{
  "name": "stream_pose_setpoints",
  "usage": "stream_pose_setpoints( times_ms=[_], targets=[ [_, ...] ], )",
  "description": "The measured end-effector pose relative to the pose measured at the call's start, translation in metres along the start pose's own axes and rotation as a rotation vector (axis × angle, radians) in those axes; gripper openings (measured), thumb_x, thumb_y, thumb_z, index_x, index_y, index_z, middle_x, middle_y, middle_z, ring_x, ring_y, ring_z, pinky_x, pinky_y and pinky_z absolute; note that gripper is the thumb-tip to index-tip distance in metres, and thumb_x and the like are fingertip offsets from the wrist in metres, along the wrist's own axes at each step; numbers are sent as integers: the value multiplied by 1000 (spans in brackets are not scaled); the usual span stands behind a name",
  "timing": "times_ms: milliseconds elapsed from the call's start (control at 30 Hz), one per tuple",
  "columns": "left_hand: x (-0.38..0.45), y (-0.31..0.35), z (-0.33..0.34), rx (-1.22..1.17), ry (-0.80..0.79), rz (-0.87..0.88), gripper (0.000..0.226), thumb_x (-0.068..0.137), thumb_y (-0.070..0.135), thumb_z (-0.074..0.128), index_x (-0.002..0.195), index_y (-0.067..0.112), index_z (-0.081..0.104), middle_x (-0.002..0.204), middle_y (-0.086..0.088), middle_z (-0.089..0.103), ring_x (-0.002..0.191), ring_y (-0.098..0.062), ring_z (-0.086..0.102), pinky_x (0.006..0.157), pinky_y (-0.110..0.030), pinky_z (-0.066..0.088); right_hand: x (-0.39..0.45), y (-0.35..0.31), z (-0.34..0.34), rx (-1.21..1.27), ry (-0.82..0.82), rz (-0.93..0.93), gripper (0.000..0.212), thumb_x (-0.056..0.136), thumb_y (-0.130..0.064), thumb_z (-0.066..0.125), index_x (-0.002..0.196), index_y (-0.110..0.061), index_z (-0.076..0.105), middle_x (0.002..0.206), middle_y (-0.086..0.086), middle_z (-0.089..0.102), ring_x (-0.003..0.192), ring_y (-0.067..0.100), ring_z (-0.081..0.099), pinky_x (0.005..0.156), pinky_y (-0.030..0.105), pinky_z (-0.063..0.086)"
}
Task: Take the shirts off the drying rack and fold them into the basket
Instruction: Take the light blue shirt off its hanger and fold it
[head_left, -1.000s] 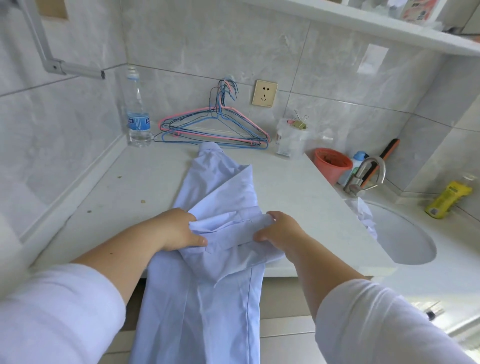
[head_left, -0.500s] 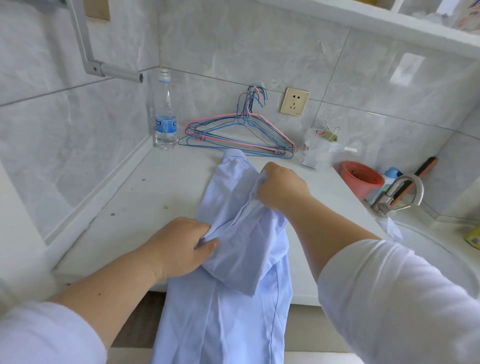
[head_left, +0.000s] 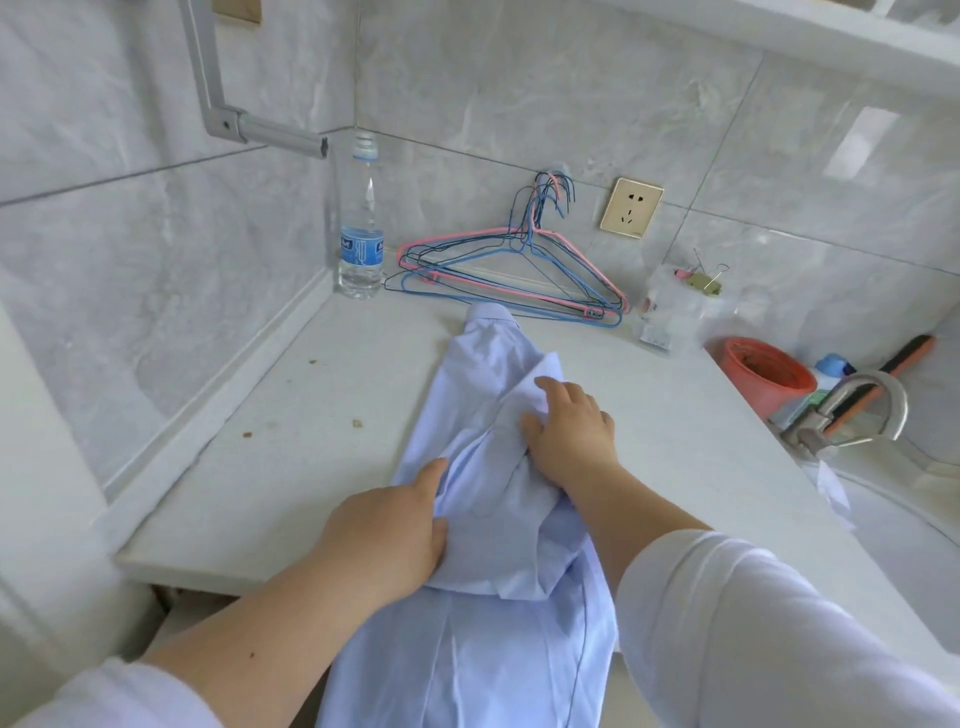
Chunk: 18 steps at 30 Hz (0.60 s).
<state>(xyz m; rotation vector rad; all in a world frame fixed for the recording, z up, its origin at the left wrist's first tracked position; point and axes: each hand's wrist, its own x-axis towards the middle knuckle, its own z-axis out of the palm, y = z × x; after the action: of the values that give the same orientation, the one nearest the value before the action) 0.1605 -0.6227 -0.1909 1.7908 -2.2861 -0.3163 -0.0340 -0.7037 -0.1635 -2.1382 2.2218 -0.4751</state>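
- Shirt, pale blue, is laid lengthwise on the countertop at the centre of the frame; its collar end points to the wall, and its lower part hangs over the front edge at the bottom of the frame.
- Left hand is closed on a bunch of the fabric at the shirt's left edge, thumb above the cloth; right hand is pressed on a folded-over panel, fingers spread and partly curled into the cloth.
- Fabric is judged light, thin and limp: it creases easily and will not hold a fold unless it is pressed flat. Slipping toward the floor is a risk, because of the weight of the hanging part.
- Hold is best taken at seams, shoulders or hem, where the cloth is doubled, and the fold smoothed by a flat palm.
- No basket is seen in this view.
- Wire hangers, pink and blue, are stacked against the wall just beyond the collar; a water bottle stands upright at their left.
- Small clear bag, red cup and tap are ranged at the right of the frame, well clear of the shirt.
- Grey metal bar juts out at upper left, above the work.
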Motion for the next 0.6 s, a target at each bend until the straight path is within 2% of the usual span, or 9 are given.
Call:
stream_pose_setpoints(
  times_ms=[133, 233, 333, 367, 433, 500, 533, 600],
  targets=[
    [-3, 1, -1, -40, 44, -9, 53, 94, 36, 39, 144, 28, 23, 119, -6, 62, 106, -29, 59, 83, -32, 45, -31, 1, -18, 249, 233, -50, 47, 90, -42, 42, 131, -21, 50, 135, -1, 49, 125, 20, 43, 102, 37, 30],
    [-5, -1, -3, -190, 65, -82, 55, 90, 37, 48, 141, 24, 30, 133, -7, 53, 119, -28, 52, 94, -33, 43, -69, 6, -25, 429, 279, 14, 28, 91, -29, 50, 114, -17, 60, 111, -4, 57, 101, 16, 54, 92, 32, 42],
    [-14, -4, -3, -264, 124, -158, 56, 87, 36, 56, 138, 19, 39, 133, -10, 49, 122, -30, 48, 100, -36, 39, -101, 19, -31, 596, 141, 200, 9, 87, -17, 52, 89, -14, 60, 81, -3, 62, 74, 14, 54, 66, 24, 44],
    [-19, -5, -3, -278, 157, -176, 55, 86, 36, 58, 136, 17, 42, 130, -11, 50, 120, -30, 48, 99, -37, 39, -110, 24, -33, 608, 98, 239, 13, 87, -19, 52, 81, -10, 59, 76, 2, 64, 69, 17, 54, 63, 27, 44],
    [-35, -5, -4, -303, 211, -225, 48, 85, 36, 60, 126, 14, 48, 121, -10, 51, 113, -30, 51, 95, -39, 42, -132, 32, -35, 639, 28, 304, 28, 86, -22, 52, 73, 3, 56, 69, 12, 66, 59, 20, 52, 61, 33, 48],
    [-50, -8, -5, -319, 244, -289, 41, 84, 40, 60, 111, 11, 50, 113, -9, 54, 104, -31, 54, 87, -39, 45, -153, 37, -36, 653, -57, 350, 39, 86, -26, 52, 71, 10, 55, 61, 10, 64, 48, 19, 51, 61, 37, 53],
    [-59, -9, -5, -318, 240, -321, 40, 84, 42, 59, 106, 11, 48, 108, -9, 57, 100, -32, 56, 83, -39, 47, -161, 39, -35, 636, -113, 368, 42, 87, -30, 52, 68, 7, 57, 60, 9, 65, 46, 19, 54, 65, 38, 55],
    [-75, -11, -5, -288, 211, -368, 43, 84, 47, 58, 103, 11, 45, 101, -6, 60, 96, -31, 57, 78, -37, 47, -174, 43, -30, 576, -210, 413, 47, 88, -39, 52, 61, -2, 61, 66, 13, 71, 55, 27, 63, 75, 41, 58]
  ],
)
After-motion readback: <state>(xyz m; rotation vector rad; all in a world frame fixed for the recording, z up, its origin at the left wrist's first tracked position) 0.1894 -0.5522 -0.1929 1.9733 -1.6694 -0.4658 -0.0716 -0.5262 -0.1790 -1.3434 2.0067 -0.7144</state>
